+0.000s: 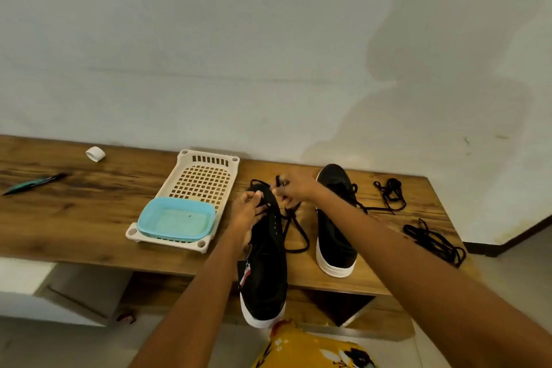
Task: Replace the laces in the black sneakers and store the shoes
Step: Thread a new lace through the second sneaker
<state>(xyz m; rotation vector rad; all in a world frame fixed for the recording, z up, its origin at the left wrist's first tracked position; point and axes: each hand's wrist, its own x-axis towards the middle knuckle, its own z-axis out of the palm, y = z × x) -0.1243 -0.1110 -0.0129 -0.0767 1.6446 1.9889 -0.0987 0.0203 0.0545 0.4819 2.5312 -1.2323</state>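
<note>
1. Gripping the upper edge of a black sneaker (265,260), the left hand (249,212) has its fingers curled round the shoe's opening near the eyelets.
2. That sneaker is tilted, its white-soled end hanging past the desk's (89,218) front edge toward the person and its other end raised over the desktop.
3. The right hand (294,188) pinches a black lace (294,230) just beside the held sneaker's top; the lace loops down onto the desk between the two shoes.
4. A second black sneaker (336,227) with a white sole stands flat on the desk, to the right of the held one and near the front edge, partly crossed by the right forearm.
5. One loose black lace (389,194) lies bunched near the desk's back right corner, and another loose lace (434,242) lies tangled at the right edge.
6. A cream plastic rack (206,176) with a grid of holes rests flat on the desk left of the hands, reaching from the back edge toward the front.
7. A light blue tub (177,219) sits on the rack's near end.
8. A white ring-shaped cap (95,154) lies near the back edge at the left, and a dark green pen (35,183) lies further left, well apart from the shoes.
9. Yellow flowered fabric (313,349) shows at the bottom, below the desk.
</note>
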